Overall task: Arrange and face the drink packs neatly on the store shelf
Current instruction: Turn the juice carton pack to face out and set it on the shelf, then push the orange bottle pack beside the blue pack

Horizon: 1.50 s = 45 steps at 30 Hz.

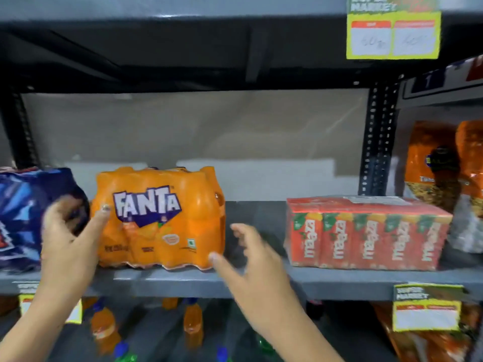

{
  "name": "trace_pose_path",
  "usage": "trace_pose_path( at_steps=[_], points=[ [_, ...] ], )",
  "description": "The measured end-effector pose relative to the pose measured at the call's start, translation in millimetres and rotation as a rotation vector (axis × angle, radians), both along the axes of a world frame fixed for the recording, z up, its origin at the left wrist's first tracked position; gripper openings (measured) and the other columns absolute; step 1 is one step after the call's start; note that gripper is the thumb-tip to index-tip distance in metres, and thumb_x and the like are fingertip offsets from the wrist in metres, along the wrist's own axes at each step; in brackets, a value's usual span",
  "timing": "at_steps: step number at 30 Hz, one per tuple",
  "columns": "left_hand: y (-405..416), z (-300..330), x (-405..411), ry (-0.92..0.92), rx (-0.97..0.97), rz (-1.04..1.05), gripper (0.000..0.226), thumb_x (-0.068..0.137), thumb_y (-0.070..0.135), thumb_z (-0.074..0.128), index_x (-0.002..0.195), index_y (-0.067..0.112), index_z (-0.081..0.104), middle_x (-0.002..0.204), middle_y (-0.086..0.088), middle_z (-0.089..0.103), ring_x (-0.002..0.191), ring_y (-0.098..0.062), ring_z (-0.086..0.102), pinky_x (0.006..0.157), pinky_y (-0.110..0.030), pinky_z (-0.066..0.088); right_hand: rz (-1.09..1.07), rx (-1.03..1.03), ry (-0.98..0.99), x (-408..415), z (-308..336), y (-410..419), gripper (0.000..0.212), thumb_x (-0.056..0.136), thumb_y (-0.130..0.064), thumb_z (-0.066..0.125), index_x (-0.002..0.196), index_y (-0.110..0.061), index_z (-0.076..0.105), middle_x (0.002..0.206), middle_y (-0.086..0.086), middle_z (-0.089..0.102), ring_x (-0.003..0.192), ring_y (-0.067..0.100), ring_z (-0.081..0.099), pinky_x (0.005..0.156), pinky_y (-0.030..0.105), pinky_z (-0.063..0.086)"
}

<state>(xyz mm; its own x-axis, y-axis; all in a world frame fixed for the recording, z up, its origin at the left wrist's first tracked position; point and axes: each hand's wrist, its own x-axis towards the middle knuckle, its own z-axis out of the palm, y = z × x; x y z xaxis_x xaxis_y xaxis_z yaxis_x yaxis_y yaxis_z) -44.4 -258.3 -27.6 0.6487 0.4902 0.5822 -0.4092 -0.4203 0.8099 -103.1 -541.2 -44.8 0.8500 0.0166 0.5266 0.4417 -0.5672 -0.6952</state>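
An orange Fanta pack stands upright on the grey shelf, logo facing me. My left hand rests against the pack's left side, thumb on its front, fingers wedged between it and a blue pack further left. My right hand hovers with spread fingers just off the Fanta pack's lower right corner, thumb tip close to or touching it. A red pack of juice cartons lies on the shelf to the right, its labels turned sideways.
Orange snack bags stand at the far right behind a black upright post. Yellow price tags hang from the shelf edges. Loose orange bottles stand on the shelf below. A bare stretch of shelf lies between the Fanta and juice packs.
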Motion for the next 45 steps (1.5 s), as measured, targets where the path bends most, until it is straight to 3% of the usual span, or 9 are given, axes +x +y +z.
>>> trace_pose_path(
  at_steps=[4, 7, 10, 24, 27, 30, 35, 37, 45],
  points=[
    [23, -2, 3, 0.274, 0.090, -0.135, 0.047, 0.060, 0.091, 0.060, 0.094, 0.061, 0.067, 0.093, 0.014, 0.080, 0.095, -0.021, 0.073, 0.082, -0.054, 0.058, -0.032, -0.044, 0.167, 23, 5, 37, 0.065, 0.078, -0.069, 0.066, 0.129, -0.042, 0.036, 0.127, -0.012, 0.063, 0.108, 0.014, 0.065, 0.082, 0.029, 0.055],
    [18, 1, -4, 0.253, 0.166, -0.183, 0.044, 0.057, 0.089, 0.064, 0.093, 0.063, 0.065, 0.076, 0.035, 0.074, 0.084, -0.006, 0.071, 0.063, -0.033, 0.059, -0.105, -0.023, 0.139, 23, 6, 35, 0.056, 0.082, -0.061, 0.069, 0.124, -0.039, 0.038, 0.125, -0.008, 0.066, 0.106, 0.014, 0.066, 0.077, 0.025, 0.052],
    [-1, 1, -7, 0.251, 0.196, -0.264, 0.064, 0.061, 0.074, 0.070, 0.113, 0.036, 0.066, 0.086, 0.019, 0.076, 0.083, -0.004, 0.073, 0.057, -0.020, 0.056, -0.138, 0.022, 0.141, 18, 6, 17, 0.048, 0.083, -0.053, 0.073, 0.115, -0.040, 0.041, 0.121, -0.008, 0.068, 0.103, 0.013, 0.067, 0.075, 0.024, 0.052],
    [-43, 0, -5, 0.148, 0.166, -0.391, 0.078, 0.072, 0.059, 0.070, 0.139, 0.022, 0.057, 0.110, 0.016, 0.069, 0.089, 0.007, 0.066, 0.071, -0.017, 0.053, -0.301, -0.008, 0.174, -8, 13, -9, 0.066, 0.086, -0.045, 0.073, 0.139, -0.026, 0.038, 0.135, -0.001, 0.062, 0.116, 0.017, 0.062, 0.090, 0.032, 0.053],
    [-4, 4, -25, -0.202, 0.068, -0.262, 0.047, 0.087, 0.033, 0.070, 0.131, 0.015, 0.065, 0.121, 0.011, 0.071, 0.104, 0.003, 0.070, 0.089, -0.021, 0.057, -0.444, -0.068, -0.213, -24, 8, 32, 0.078, 0.089, -0.050, 0.065, 0.152, -0.035, 0.021, 0.157, -0.003, 0.041, 0.142, 0.019, 0.040, 0.110, 0.038, 0.041],
    [80, 13, -28, -0.430, -0.051, -0.036, 0.043, 0.097, 0.036, 0.064, 0.130, 0.009, 0.063, 0.132, -0.005, 0.068, 0.116, -0.010, 0.068, 0.099, -0.023, 0.051, -0.298, -0.040, -0.557, -19, 1, 92, 0.060, 0.089, -0.042, 0.064, 0.144, -0.032, 0.043, 0.153, -0.006, 0.045, 0.144, 0.011, 0.038, 0.117, 0.030, 0.030],
    [243, 13, 7, -0.025, -0.102, 0.083, 0.099, 0.066, 0.071, 0.075, 0.143, 0.017, 0.048, 0.146, -0.011, 0.056, 0.131, -0.032, 0.056, 0.108, -0.054, 0.044, 0.202, 0.046, 0.002, 25, 7, 206, 0.053, 0.087, -0.039, 0.072, 0.135, -0.029, 0.053, 0.133, -0.011, 0.060, 0.123, 0.005, 0.055, 0.104, 0.030, 0.048],
    [280, 6, 18, 0.160, -0.125, -0.074, 0.093, 0.058, 0.074, 0.080, 0.131, 0.019, 0.063, 0.130, -0.010, 0.070, 0.120, -0.035, 0.065, 0.102, -0.059, 0.048, 0.217, 0.045, 0.053, 42, 13, 252, 0.058, 0.084, -0.041, 0.073, 0.136, -0.026, 0.052, 0.133, -0.007, 0.062, 0.120, 0.011, 0.058, 0.098, 0.026, 0.050],
    [244, -5, 28, 0.229, -0.007, -0.246, 0.066, 0.048, 0.065, 0.087, 0.104, 0.031, 0.077, 0.091, 0.016, 0.082, 0.080, -0.003, 0.078, 0.061, -0.023, 0.061, 0.014, 0.102, 0.016, 53, -1, 260, 0.044, 0.089, -0.035, 0.070, 0.126, -0.023, 0.051, 0.122, -0.002, 0.069, 0.110, 0.017, 0.068, 0.087, 0.034, 0.059]
  ],
)
